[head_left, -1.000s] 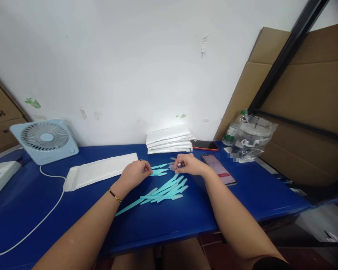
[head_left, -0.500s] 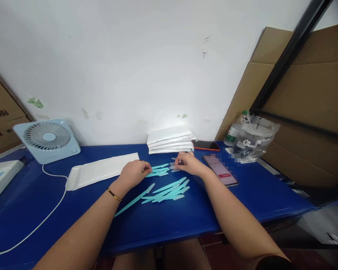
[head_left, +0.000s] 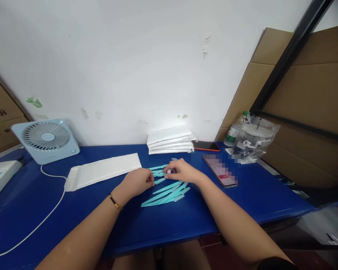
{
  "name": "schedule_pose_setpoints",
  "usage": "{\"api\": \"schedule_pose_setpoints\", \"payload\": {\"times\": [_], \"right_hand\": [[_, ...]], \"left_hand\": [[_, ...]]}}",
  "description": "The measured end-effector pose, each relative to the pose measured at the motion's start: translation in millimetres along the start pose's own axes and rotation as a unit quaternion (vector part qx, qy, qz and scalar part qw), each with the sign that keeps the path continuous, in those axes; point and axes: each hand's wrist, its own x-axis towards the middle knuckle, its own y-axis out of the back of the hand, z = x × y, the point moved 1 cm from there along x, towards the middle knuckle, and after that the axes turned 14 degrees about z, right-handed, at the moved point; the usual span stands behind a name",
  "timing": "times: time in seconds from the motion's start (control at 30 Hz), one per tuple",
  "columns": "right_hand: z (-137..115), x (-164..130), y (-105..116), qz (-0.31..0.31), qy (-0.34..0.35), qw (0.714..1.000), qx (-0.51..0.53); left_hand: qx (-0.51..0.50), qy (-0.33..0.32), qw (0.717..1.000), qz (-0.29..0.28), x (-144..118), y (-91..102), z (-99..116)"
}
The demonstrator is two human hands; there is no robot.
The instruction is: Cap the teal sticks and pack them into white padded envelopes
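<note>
Hands at teal sticks, mid-desk

A clear bag (head_left: 253, 139) at the desk's (head_left: 45, 210) right back corner holds blurred items. Both hands, left (head_left: 138, 180) and right (head_left: 181, 171), pinch teal sticks (head_left: 166, 192); their fingers hide the grip.

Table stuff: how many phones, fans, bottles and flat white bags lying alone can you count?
Smartphones: 2, an orange-edged dark smartphone and a lit-screen smartphone
Pale blue square desk fan: 1
Clear plastic bottle with green cap: 1
Flat white padded mailer lying alone: 1
Total: 5
</note>
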Motion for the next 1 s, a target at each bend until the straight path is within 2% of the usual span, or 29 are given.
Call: {"api": "schedule_pose_setpoints", "payload": {"times": [0.13, 0.27, 0.37, 0.43, 0.57, 0.63, 0.73, 0.83, 1.0], "right_hand": [[2, 1, -5, -0.017, -0.006, 0.999, 0.029], [19, 4, 7, 0.048, -0.051, 0.998, 0.001], [28, 2, 23, 0.086, -0.059, 0.993, -0.048], [29, -1, 32, 0.054, -0.039, 0.997, -0.042], [29, -8, 38, -0.077, -0.035, 0.996, -0.038], [28, -10, 35, -0.114, -0.041, 0.991, -0.052], [28, -9, 31, -0.136, -0.028, 0.99, -0.03], [29, -8, 30, -0.113, -0.02, 0.993, -0.002], [38, -4, 35, 0.019, -0.084, 0.996, -0.031]], "left_hand": [[-0.012, -0.018, 0.999, 0.037, 9, -6.4, 0], [0.015, 0.004, 0.996, 0.083, 16, -6.2, -5], [-0.012, -0.001, 0.995, 0.103, 16, -5.0, -4], [-0.041, -0.016, 0.996, 0.075, 12, -4.8, 0], [-0.063, -0.044, 0.997, -0.01, 4, -6.2, 11], [-0.055, -0.047, 0.997, -0.021, 2, -7.8, 15], [-0.038, -0.042, 0.998, -0.014, 3, -9.2, 13], [-0.024, -0.03, 0.999, 0.004, 6, -5.5, 2], [0.02, 0.03, 0.998, 0.05, 10, 9.6, -26]]}}
